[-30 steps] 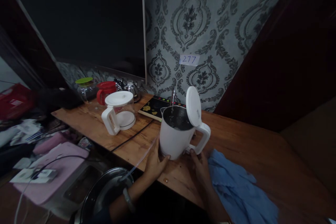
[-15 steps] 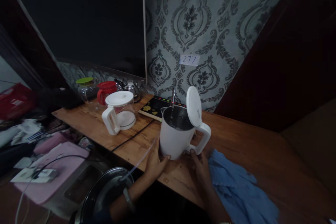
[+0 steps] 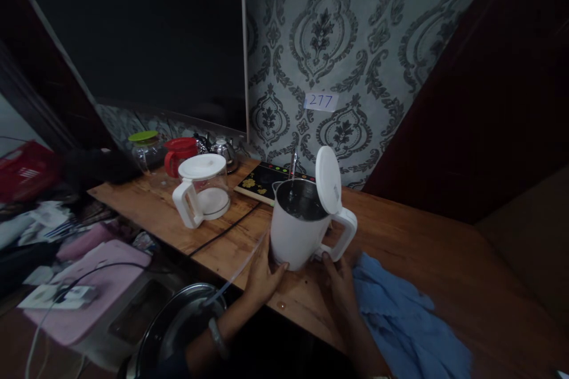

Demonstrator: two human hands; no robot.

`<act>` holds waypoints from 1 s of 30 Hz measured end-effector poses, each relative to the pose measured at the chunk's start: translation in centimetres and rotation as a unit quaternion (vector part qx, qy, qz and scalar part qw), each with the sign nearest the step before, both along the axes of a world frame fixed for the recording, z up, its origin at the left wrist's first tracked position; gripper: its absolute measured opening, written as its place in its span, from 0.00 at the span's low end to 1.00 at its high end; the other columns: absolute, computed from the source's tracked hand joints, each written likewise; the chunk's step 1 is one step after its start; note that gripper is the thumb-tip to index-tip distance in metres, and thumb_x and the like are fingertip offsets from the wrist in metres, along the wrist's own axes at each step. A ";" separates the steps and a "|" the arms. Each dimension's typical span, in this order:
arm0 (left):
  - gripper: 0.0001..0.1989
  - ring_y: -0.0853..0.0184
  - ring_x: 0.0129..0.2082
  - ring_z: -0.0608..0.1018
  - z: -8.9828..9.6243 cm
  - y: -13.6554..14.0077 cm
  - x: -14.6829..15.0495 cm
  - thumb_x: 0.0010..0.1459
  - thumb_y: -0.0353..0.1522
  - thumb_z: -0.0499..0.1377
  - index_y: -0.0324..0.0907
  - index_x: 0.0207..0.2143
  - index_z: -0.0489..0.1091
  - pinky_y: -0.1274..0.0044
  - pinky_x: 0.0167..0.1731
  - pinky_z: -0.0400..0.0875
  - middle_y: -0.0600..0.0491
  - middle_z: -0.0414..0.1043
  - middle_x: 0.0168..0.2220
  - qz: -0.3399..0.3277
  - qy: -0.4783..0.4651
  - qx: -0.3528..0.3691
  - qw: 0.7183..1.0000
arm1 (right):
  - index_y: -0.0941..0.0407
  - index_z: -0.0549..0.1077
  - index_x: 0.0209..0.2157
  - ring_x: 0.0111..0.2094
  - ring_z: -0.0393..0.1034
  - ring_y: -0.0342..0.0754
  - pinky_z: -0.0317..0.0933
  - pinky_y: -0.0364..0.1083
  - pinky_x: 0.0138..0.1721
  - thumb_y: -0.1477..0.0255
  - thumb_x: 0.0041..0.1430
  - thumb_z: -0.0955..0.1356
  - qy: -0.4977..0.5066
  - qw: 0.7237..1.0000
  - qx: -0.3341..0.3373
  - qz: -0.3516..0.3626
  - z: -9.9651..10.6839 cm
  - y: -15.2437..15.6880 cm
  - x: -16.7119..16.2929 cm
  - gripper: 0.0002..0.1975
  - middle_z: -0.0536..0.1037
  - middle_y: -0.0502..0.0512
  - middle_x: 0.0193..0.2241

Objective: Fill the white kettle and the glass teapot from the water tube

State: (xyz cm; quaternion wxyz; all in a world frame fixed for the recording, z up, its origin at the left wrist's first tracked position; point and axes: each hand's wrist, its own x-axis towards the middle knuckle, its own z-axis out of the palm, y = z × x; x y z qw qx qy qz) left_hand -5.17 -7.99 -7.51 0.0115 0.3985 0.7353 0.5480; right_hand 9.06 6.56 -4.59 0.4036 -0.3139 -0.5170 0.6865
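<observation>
Kettle held upright beneath a thin spout, lid raised

The white kettle (image 3: pixel 290 243) stands on the wooden tabletop (image 3: pixel 400 219), near its front edge, with its lid (image 3: pixel 329 180) tipped up over the handle (image 3: pixel 349 230). A thin, shiny spout (image 3: pixel 294 159) rises behind it, and a narrow bright stream appears to fall into the open mouth, where specks of light mark the water (image 3: pixel 304 213). The left hand (image 3: pixel 262 277) forms a wide grip on the lower wall, thumb at the front of the base. The right hand (image 3: pixel 341 281) touches the foot of the handle; how far its fingers close cannot be told, since they are partly hidden. A clear tube (image 3: pixel 235 275) runs from the metal pot (image 3: pixel 192 287) below the tabletop edge towards the back of the kettle, and a blue cloth (image 3: pixel 409 314) lies just beside the right hand.

The step in hand is judged to be filling, with both hands steadying the kettle. The next move calls for the mouth to stay under the spout and the kettle to stay level; the added weight of water would then ask for a firmer hold on the handle before any lift.

Against the frame half a second earlier, the kettle, the lid and both hands keep their places. Only the glints inside differ slightly, appearing more scattered over the dark interior. Whether the level rises cannot be told.
</observation>
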 end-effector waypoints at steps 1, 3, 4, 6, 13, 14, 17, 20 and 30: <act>0.43 0.48 0.70 0.60 0.0 0.0 0.0 0.57 0.38 0.63 0.40 0.71 0.49 0.53 0.67 0.57 0.37 0.55 0.70 -0.001 0.002 0.001 1.000 | 0.56 0.80 0.41 0.44 0.77 0.59 0.68 0.55 0.48 0.50 0.48 0.76 0.002 1.000 0.000 0.001 -0.1 0.0 0.0 0.26 0.84 0.59 0.41; 0.43 0.48 0.70 0.60 0.0 0.0 0.0 0.58 0.38 0.63 0.40 0.71 0.49 0.53 0.67 0.57 0.37 0.55 0.70 -0.001 0.007 0.005 1.000 | 0.56 0.80 0.41 0.45 0.77 0.59 0.68 0.56 0.49 0.51 0.48 0.77 -0.002 1.000 0.005 -0.003 -0.1 0.1 0.0 0.26 0.84 0.60 0.41; 0.43 0.49 0.70 0.60 0.0 0.0 0.1 0.58 0.38 0.63 0.40 0.71 0.48 0.54 0.67 0.57 0.37 0.55 0.70 -0.001 0.009 0.007 1.000 | 0.57 0.80 0.41 0.45 0.77 0.60 0.68 0.56 0.49 0.51 0.48 0.77 -0.008 1.000 0.010 -0.004 -0.1 0.1 0.0 0.26 0.84 0.60 0.41; 0.43 0.49 0.70 0.60 0.0 0.0 0.1 0.58 0.38 0.62 0.40 0.71 0.48 0.53 0.67 0.57 0.37 0.55 0.70 0.000 0.009 0.006 1.000 | 0.57 0.81 0.40 0.44 0.77 0.60 0.68 0.56 0.48 0.50 0.47 0.77 -0.013 1.000 0.013 -0.004 0.0 0.1 0.0 0.27 0.84 0.60 0.41; 0.43 0.48 0.70 0.59 -0.2 -0.1 0.0 0.58 0.37 0.63 0.40 0.71 0.48 0.54 0.67 0.56 0.37 0.54 0.71 -0.003 0.008 0.004 1.000 | 0.56 0.80 0.41 0.45 0.77 0.59 0.69 0.54 0.47 0.50 0.48 0.77 -0.005 1.000 0.000 0.000 0.7 -0.3 0.0 0.27 0.83 0.59 0.42; 0.43 0.48 0.70 0.60 -0.2 0.0 0.0 0.58 0.37 0.63 0.40 0.71 0.48 0.54 0.67 0.56 0.37 0.53 0.71 -0.003 0.010 0.006 1.000 | 0.56 0.80 0.41 0.45 0.77 0.58 0.69 0.54 0.47 0.51 0.48 0.77 -0.004 1.000 0.000 0.002 0.6 -0.3 0.0 0.26 0.83 0.59 0.42; 0.43 0.48 0.70 0.60 -0.2 0.0 -0.1 0.58 0.38 0.63 0.41 0.71 0.48 0.54 0.67 0.57 0.38 0.54 0.71 -0.002 0.014 0.010 1.000 | 0.56 0.80 0.42 0.45 0.77 0.58 0.68 0.54 0.49 0.51 0.48 0.77 0.009 1.000 -0.004 0.002 0.2 -0.1 0.0 0.26 0.83 0.59 0.42; 0.43 0.48 0.69 0.61 -0.3 0.1 -0.1 0.58 0.38 0.63 0.41 0.71 0.48 0.54 0.66 0.59 0.37 0.55 0.70 0.000 0.019 0.007 1.000 | 0.56 0.80 0.42 0.45 0.77 0.58 0.68 0.54 0.48 0.52 0.49 0.77 0.004 1.000 0.003 -0.002 -0.2 0.1 0.0 0.25 0.83 0.59 0.42; 0.44 0.48 0.69 0.61 -0.6 0.0 -0.2 0.58 0.37 0.63 0.42 0.72 0.47 0.53 0.66 0.59 0.38 0.55 0.70 -0.001 0.018 0.008 1.000 | 0.56 0.81 0.40 0.44 0.77 0.58 0.70 0.54 0.46 0.51 0.49 0.76 -0.007 1.000 0.021 -0.009 1.0 -0.4 0.0 0.25 0.84 0.58 0.40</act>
